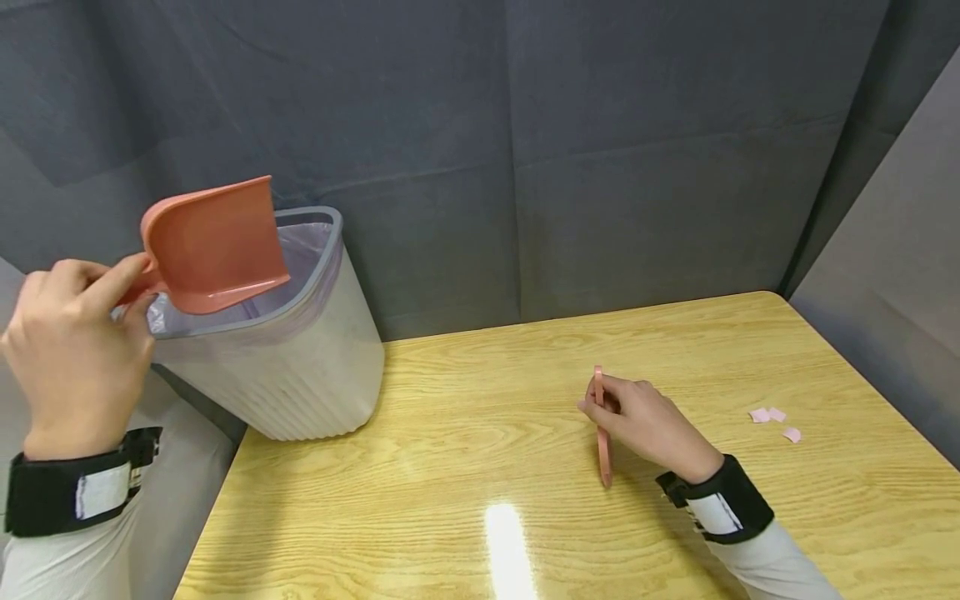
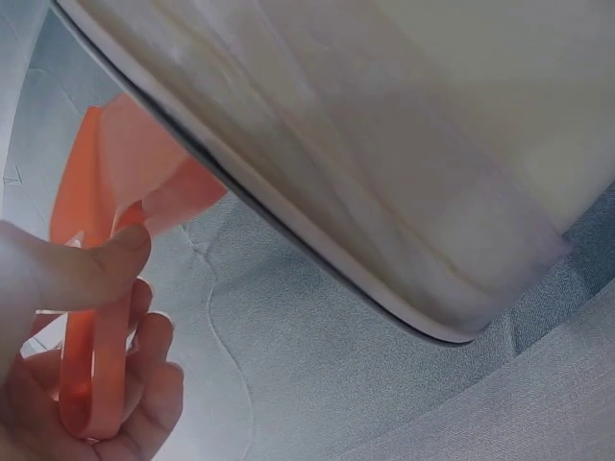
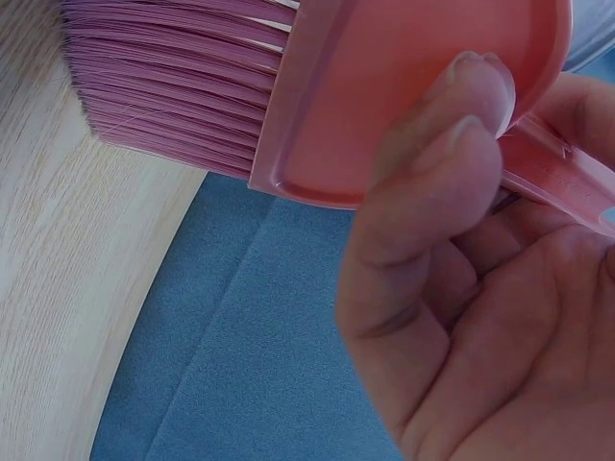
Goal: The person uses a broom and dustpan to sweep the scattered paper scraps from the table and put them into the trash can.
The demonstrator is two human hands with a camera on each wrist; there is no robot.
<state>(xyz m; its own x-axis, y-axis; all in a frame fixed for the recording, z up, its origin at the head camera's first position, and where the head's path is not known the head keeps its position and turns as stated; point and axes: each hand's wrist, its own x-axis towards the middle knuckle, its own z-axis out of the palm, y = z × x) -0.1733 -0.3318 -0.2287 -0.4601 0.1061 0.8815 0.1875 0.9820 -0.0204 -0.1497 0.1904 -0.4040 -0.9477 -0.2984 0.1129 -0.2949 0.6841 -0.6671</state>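
Presently, left hand (image 1: pixel 78 358): raised on the left, thumb and fingers wrapped round the handle (image 2: pixel 110 370) of the dustpan (image 1: pixel 217 250).
Dustpan: orange-pink, turned on its side over the opening of the bin (image 1: pixel 322 375) — its hollow side faces the head camera, its open edge points right.
Bin: whitish with a grey rim (image 1: pixel 335 237), at the far left corner of the desk (image 1: pixel 420 500); a pale, see-through bag (image 1: pixel 311 242) lines it.
Right hand (image 1: pixel 648 425): over the right half of the desk, thumb and fingers pinching the brush (image 1: pixel 604 458).
Brush: pink, seen edge-on from the head; purple bristles (image 3: pixel 178 86) show in the right wrist view — whether they touch the desk, I cannot tell.
Paper scraps (image 1: pixel 761 415): three small pink bits on the desk, right of the right hand, two side by side, one nearer the person.
Wrists: a black band (image 1: pixel 45 500) on each, light sleeves (image 1: pixel 67 562) below.
Backdrop: dark grey cloth (image 1: pixel 637 167) behind the desk.
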